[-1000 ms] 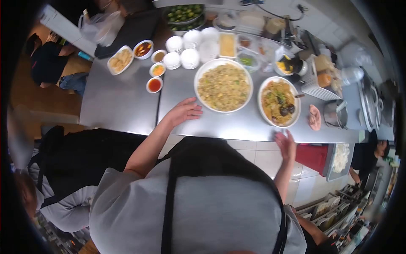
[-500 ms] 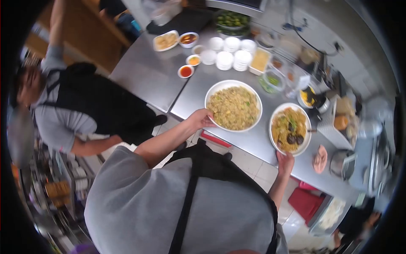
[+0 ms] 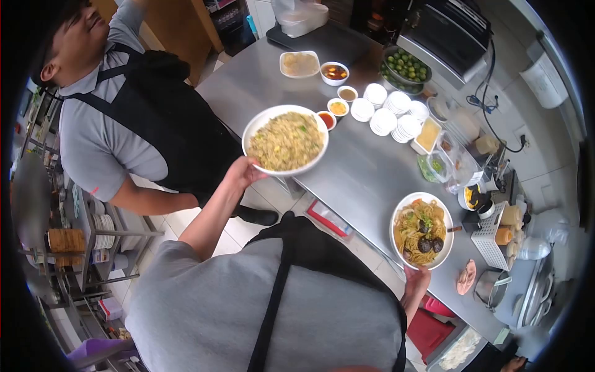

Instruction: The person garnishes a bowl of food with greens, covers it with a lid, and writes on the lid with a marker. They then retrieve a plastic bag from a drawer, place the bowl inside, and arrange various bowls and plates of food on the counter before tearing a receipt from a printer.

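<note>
Left grip clasps the level, face-up rice plate; right grip clasps the noodle plate.

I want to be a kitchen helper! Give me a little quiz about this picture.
1. Which hand holds up the round white plate of fried rice?
2. True or false: a hand holds the metal bowl of green limes.
3. The right hand touches: A) stacked white saucers, B) the round white plate of brown noodles, C) a small bowl of red sauce.
Key: 1. The left hand. 2. False: it sits on the steel counter. 3. B.
</note>
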`<state>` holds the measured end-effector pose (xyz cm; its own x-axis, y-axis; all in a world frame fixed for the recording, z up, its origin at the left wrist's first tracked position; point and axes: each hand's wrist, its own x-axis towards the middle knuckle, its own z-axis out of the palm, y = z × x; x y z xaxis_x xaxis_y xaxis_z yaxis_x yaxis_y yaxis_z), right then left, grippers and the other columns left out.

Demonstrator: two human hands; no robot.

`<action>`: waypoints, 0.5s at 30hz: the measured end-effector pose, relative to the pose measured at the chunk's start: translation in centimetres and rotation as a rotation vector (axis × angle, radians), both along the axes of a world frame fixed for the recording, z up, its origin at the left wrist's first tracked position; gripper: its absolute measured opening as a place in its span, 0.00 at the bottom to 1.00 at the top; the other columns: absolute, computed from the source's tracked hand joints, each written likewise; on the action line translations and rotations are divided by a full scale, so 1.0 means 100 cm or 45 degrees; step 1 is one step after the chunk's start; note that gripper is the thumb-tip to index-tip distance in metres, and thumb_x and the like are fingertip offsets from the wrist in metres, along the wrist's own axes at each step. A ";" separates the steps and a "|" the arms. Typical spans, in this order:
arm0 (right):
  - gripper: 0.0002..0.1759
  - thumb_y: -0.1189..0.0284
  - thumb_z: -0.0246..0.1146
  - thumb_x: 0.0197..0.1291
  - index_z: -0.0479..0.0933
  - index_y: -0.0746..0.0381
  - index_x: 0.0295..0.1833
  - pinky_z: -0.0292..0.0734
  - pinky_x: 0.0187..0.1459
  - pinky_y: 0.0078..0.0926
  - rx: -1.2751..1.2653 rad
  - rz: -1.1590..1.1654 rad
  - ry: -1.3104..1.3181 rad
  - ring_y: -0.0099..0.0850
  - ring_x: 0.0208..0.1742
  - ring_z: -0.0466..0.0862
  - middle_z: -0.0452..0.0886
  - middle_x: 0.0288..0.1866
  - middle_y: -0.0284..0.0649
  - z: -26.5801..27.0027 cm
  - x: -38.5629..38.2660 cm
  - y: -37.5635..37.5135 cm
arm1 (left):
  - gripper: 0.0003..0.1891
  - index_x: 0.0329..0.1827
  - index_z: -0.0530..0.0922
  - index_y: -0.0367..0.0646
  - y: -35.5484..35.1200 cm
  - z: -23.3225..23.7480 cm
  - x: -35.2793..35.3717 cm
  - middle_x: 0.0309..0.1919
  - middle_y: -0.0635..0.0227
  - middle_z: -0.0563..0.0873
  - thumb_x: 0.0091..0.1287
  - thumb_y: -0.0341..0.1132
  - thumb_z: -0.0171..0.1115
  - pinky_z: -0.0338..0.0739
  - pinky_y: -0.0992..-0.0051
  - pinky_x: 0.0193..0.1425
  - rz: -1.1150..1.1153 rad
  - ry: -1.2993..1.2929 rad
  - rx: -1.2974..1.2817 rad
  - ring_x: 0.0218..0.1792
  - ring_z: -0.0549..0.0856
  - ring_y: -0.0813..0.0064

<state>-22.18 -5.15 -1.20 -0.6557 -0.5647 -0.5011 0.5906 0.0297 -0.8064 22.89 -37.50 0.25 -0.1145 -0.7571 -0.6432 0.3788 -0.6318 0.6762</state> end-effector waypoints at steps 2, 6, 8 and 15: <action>0.29 0.75 0.54 0.48 0.60 0.62 0.60 0.85 0.33 0.30 -0.038 0.071 -0.026 0.40 0.39 0.83 0.74 0.51 0.47 0.004 0.026 -0.024 | 0.15 0.43 0.69 0.27 -0.042 -0.009 0.021 0.34 0.50 0.81 0.52 0.24 0.48 0.85 0.66 0.32 0.110 0.009 -0.050 0.31 0.85 0.57; 0.29 0.77 0.52 0.48 0.59 0.66 0.60 0.85 0.35 0.33 -0.120 0.281 0.006 0.41 0.42 0.82 0.73 0.52 0.50 0.038 0.093 -0.106 | 0.14 0.44 0.70 0.28 -0.132 -0.041 0.048 0.35 0.50 0.81 0.53 0.23 0.49 0.84 0.61 0.38 0.262 -0.032 -0.078 0.34 0.84 0.57; 0.29 0.78 0.51 0.48 0.59 0.67 0.60 0.85 0.37 0.34 -0.165 0.396 -0.006 0.41 0.43 0.82 0.73 0.52 0.52 0.042 0.125 -0.146 | 0.14 0.44 0.70 0.28 -0.166 -0.049 0.061 0.35 0.50 0.81 0.53 0.23 0.49 0.84 0.61 0.38 0.298 -0.050 -0.049 0.35 0.84 0.57; 0.28 0.76 0.53 0.49 0.58 0.67 0.59 0.84 0.33 0.31 -0.131 0.801 -0.173 0.40 0.39 0.83 0.76 0.47 0.51 0.008 0.212 -0.283 | 0.18 0.50 0.68 0.32 -0.248 -0.083 0.083 0.40 0.50 0.79 0.54 0.24 0.47 0.83 0.62 0.38 0.436 -0.089 -0.060 0.37 0.83 0.57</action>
<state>-0.97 -33.48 -0.42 -0.1192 -0.8695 -0.4793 0.5823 0.3298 -0.7431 31.23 -62.33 -8.03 0.1939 -0.7730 -0.6041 0.5152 -0.4438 0.7332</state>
